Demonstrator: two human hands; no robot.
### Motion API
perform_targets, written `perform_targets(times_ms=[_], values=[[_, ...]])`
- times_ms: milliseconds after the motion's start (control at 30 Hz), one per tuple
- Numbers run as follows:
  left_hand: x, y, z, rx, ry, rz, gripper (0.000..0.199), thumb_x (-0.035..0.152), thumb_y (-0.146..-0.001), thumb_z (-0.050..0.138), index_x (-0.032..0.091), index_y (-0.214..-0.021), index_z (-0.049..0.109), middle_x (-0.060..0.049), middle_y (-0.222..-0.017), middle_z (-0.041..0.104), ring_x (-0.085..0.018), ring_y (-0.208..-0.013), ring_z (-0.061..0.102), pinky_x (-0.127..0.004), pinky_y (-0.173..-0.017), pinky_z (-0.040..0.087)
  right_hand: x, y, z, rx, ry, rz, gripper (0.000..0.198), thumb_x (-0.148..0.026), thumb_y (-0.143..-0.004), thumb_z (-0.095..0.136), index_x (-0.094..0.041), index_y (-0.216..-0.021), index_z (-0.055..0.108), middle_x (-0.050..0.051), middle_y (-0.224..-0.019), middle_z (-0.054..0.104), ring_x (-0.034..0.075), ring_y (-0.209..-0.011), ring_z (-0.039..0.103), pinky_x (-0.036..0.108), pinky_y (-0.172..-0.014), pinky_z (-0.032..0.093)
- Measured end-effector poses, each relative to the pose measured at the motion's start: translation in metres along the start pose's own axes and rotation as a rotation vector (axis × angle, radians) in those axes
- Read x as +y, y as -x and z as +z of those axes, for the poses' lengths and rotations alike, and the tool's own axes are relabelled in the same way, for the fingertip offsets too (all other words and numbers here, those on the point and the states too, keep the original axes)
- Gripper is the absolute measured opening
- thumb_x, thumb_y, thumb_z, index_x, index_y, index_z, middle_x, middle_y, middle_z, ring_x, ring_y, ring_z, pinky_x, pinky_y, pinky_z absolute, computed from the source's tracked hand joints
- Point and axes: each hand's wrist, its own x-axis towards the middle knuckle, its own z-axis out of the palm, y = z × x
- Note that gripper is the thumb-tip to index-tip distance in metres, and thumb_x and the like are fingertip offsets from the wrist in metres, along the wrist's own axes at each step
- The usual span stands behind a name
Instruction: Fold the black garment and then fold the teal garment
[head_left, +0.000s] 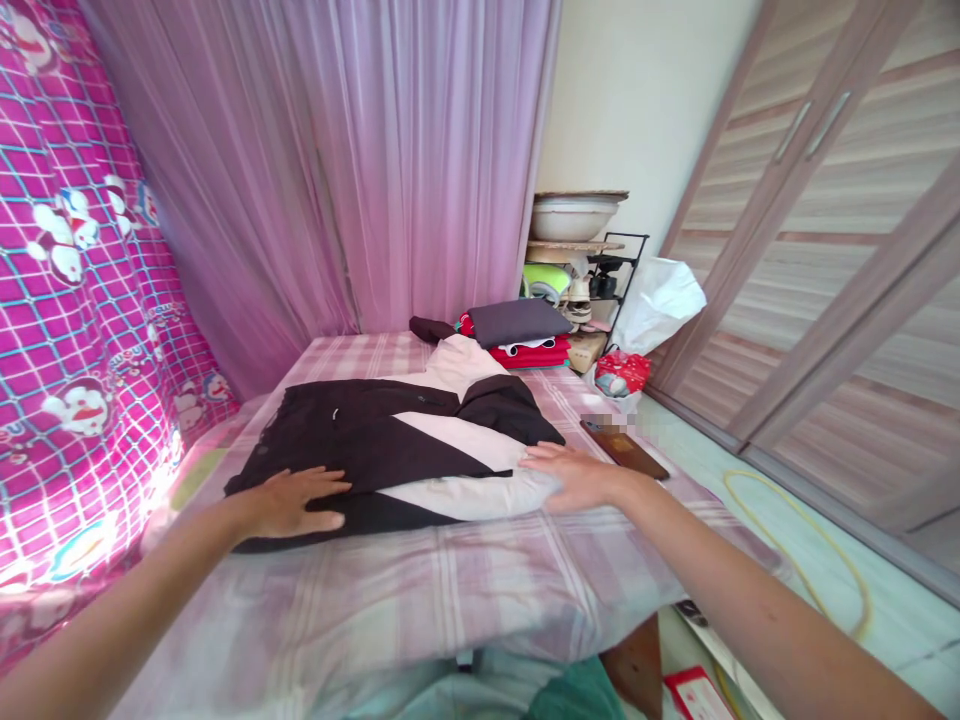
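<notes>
A black and white jacket [352, 432] lies spread sideways on a pink-and-white plaid cloth, its near edge folded inward. Flat on the black part at its left end rests my left hand [304, 500], fingers stretched out. My right hand [566, 476] lies with fingers extended on the white section [480, 497] at the right end. The far sleeve, black at its end, points away toward a stack of folded clothes [529, 350], dark grey on top and red beneath. To the right of my right hand is a phone [628, 450] in a brown case.
The plaid cloth [517, 585] drapes over the near edge of the surface. Purple curtains [405, 180] hang behind, and a pink cartoon-print fabric [82, 330] hangs at left. At right stand a shoe rack [626, 290], bags and a wooden wardrobe [817, 240]. A yellow hose [802, 570] lies on the floor.
</notes>
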Motion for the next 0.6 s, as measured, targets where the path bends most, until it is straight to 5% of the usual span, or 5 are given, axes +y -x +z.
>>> perform_targets(times_ms=[100,200,300,400,600], values=[[0.012,-0.022,-0.017,-0.157,-0.025,0.091,0.051,0.062,-0.091,0.036,0.030,-0.114,0.068,0.002,-0.121,0.071,-0.021,-0.114,0.062,-0.046,-0.106,0.039,0.005,-0.019,-0.023,0.151,-0.011,-0.026,0.049,-0.040,-0.086,0.056,-0.024,-0.132,0.062,0.008,-0.146,0.052,0.028,-0.136,0.044,0.042,-0.113,0.033],[0.041,-0.052,-0.021,-0.009,-0.071,0.129,0.050,0.056,-0.096,0.032,0.028,-0.122,0.064,-0.001,-0.129,0.066,-0.023,-0.123,0.057,-0.053,-0.112,0.029,0.008,-0.054,-0.040,0.388,0.058,0.054,0.048,-0.040,-0.093,0.046,-0.021,-0.135,0.059,0.010,-0.149,0.047,0.026,-0.136,0.044,0.040,-0.113,0.032],[0.073,-0.083,-0.010,0.084,-0.109,0.149,0.052,0.054,-0.097,0.033,0.030,-0.139,0.052,-0.004,-0.149,0.049,-0.027,-0.140,0.039,-0.060,-0.116,0.017,0.010,-0.094,-0.048,0.488,0.116,0.190,0.057,-0.045,-0.095,0.042,-0.021,-0.146,0.046,0.012,-0.156,0.035,0.028,-0.141,0.035,0.046,-0.115,0.027],[0.088,-0.107,0.011,0.086,-0.111,0.120,0.058,0.058,-0.096,0.031,0.033,-0.147,0.041,-0.004,-0.158,0.034,-0.029,-0.147,0.025,-0.063,-0.117,0.009,0.013,-0.128,-0.044,0.457,0.140,0.274,0.062,-0.052,-0.097,0.033,-0.023,-0.152,0.034,0.012,-0.161,0.024,0.029,-0.147,0.022,0.053,-0.116,0.018],[0.071,-0.119,0.054,-0.221,0.021,0.000,0.063,0.063,-0.094,0.026,0.037,-0.152,0.028,-0.004,-0.163,0.020,-0.030,-0.149,0.016,-0.068,-0.114,0.009,0.029,-0.170,-0.010,0.135,0.091,0.280,0.065,-0.058,-0.097,0.022,-0.025,-0.152,0.035,0.011,-0.161,0.025,0.029,-0.148,0.018,0.057,-0.116,0.012]])
